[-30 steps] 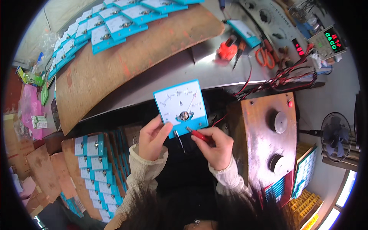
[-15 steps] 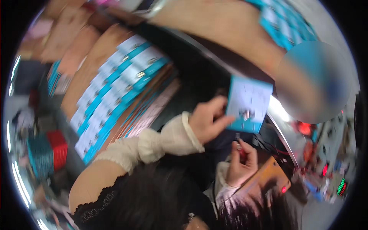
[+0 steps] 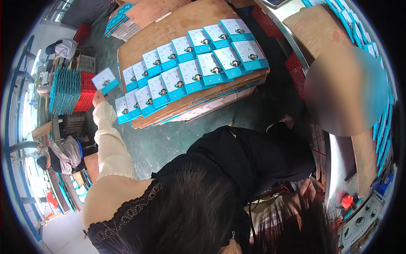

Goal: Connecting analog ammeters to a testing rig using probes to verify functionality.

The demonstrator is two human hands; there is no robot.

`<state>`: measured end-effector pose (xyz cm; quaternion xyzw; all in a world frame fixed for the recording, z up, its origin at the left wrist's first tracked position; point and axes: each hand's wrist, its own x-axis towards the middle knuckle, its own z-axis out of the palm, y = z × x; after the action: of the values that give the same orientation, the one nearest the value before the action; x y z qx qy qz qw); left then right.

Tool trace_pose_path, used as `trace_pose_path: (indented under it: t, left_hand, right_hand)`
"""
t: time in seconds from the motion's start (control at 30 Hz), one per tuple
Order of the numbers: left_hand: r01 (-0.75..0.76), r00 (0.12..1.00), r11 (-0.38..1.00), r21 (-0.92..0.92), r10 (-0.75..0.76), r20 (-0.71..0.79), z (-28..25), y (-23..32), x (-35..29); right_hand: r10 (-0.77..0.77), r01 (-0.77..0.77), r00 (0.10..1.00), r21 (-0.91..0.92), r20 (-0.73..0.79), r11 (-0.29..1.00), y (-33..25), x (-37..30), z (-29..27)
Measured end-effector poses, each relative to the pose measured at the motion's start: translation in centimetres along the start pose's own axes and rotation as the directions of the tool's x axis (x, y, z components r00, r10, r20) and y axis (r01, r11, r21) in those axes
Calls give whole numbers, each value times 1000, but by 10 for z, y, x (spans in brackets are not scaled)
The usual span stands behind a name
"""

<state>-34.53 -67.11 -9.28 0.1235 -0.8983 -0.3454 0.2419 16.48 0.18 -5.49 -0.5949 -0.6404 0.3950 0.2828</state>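
Grip's basically a pinch: left hand [image 3: 98, 99], fingers closed on lower edge of one white-and-blue meter [image 3: 104, 79]. Meter sticks up just past fingertips, tilted, squarish so no real long axis. Rows of other meters [image 3: 186, 76] start just right of it, slanting up rightward on brown board [image 3: 190, 21]. Left hand way nearer those; right hand [image 3: 305, 188] far right, partly behind hair [image 3: 313, 220], can't tell its grip. Red crate [image 3: 87, 91] off left.
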Motion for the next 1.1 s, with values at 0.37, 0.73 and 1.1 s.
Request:
trace_pose_path:
  t: [0.37,0.73,1.1]
  left_hand:
    - [-553,747,437,710,-117,654,47,198,-133]
    - [-364,485,579,-730,786,383,240,472,-196]
    - [32,-87,744,-668,667,740,304,719,-439]
  right_hand:
    - [-303,286,953,-378,15,880,69,-20,-47]
    - [-144,129,934,-67,-328,989,8,-39,-27]
    - [-223,189,933,-141,-283,972,-15,-73,-13]
